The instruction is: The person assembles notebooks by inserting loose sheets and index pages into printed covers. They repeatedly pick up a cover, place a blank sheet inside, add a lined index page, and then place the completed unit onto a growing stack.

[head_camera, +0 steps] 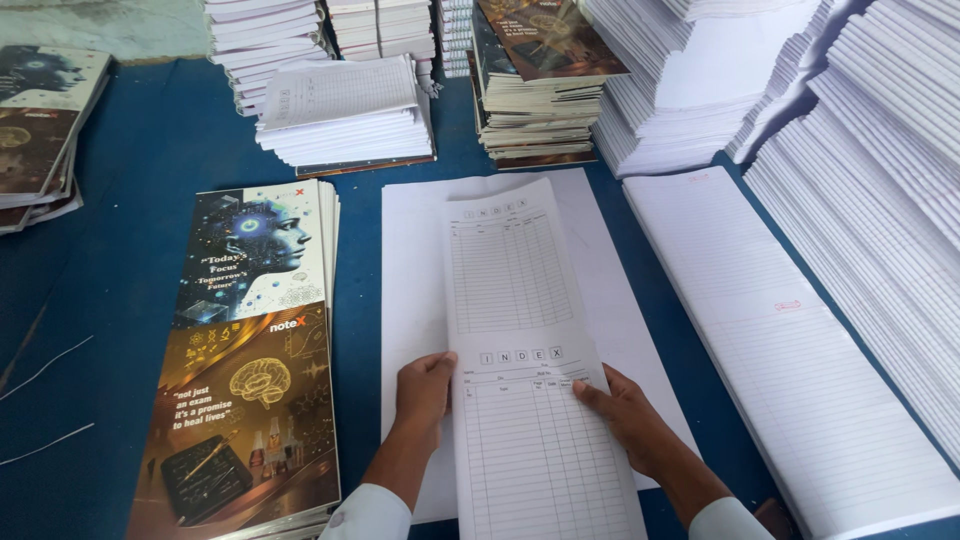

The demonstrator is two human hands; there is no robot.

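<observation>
A long narrow printed sheet (520, 330) with ruled tables lies lengthwise on a larger blank white sheet (410, 290) on the blue table (130, 220). My left hand (424, 388) rests on the narrow sheet's left edge near its middle, fingers curled over it. On the sheet's right edge lies my right hand (625, 412), with fingers flat on the paper. To the left of my hands lies a stack of long printed covers (250, 360), dark blue above and brown below.
A long stack of ruled white pages (790, 330) lies to the right, with tall stacks of ruled paper (880, 150) behind it. More paper stacks (345, 110) and a pile of bound books (535, 85) stand at the back. Another pile of covers (35, 130) sits far left.
</observation>
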